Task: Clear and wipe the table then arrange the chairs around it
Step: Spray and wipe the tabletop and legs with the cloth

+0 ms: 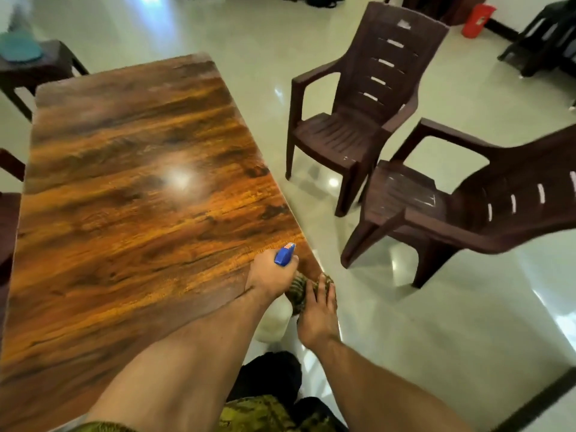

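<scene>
The glossy wooden table (131, 182) fills the left of the view, its top bare. My left hand (269, 275) is at the table's near right corner, gripping a spray bottle with a blue nozzle (284, 254); its pale body hangs below the table edge. Just right of it, my right hand (318, 310) clutches a dark patterned cloth (297, 291) at the table's edge. Two brown plastic armchairs stand away from the table on the right: one farther back (367, 104), one nearer and angled (467, 201).
A dark stool with a teal object on it (25, 57) stands beyond the table's far left corner. Part of another chair (9, 188) shows at the left edge. A red bin (477, 20) and stacked dark chairs (545, 35) are at the back right. The tiled floor is shiny.
</scene>
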The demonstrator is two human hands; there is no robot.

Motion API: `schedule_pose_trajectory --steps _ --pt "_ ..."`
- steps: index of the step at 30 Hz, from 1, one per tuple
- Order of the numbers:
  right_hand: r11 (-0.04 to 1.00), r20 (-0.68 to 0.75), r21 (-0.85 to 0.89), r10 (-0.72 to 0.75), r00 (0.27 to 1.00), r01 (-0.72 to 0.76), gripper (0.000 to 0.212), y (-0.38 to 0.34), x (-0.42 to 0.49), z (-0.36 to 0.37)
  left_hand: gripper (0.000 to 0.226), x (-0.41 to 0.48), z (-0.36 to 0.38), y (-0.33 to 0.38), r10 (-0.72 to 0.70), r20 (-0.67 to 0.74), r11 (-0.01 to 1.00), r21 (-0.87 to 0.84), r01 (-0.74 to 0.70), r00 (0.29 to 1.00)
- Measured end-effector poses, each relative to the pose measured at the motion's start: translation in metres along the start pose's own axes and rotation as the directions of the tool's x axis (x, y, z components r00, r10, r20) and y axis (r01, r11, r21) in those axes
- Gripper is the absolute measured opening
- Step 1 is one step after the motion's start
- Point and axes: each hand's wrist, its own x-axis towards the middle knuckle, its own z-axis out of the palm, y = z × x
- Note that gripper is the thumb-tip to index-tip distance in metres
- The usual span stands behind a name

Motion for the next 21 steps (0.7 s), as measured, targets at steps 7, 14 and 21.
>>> schedule_pose_trajectory --steps 7,14,21 --pt "0.989 0.055 -0.109 -0.096 0.994 0.102 0.085 -0.002 0.028 -0.027 0.033 0.066 -0.011 0.024 -0.107 -0.063 0.993 -0.061 0.103 0.992" --pt "0.844 0.188 -0.183 -0.474 0.860 0.505 0.074 0.001 0.109 -0.063 0.030 0.103 -0.009 0.042 -0.281 -0.180 0.957 -0.126 0.261 0.943" --pt "0.457 0.567 -0.286 -0.627 0.533 0.842 0.079 -0.042 0.260 -0.111 0.038 0.141 0.001 0.068 -0.461 -0.403 0.882 -0.309 0.357 0.791"
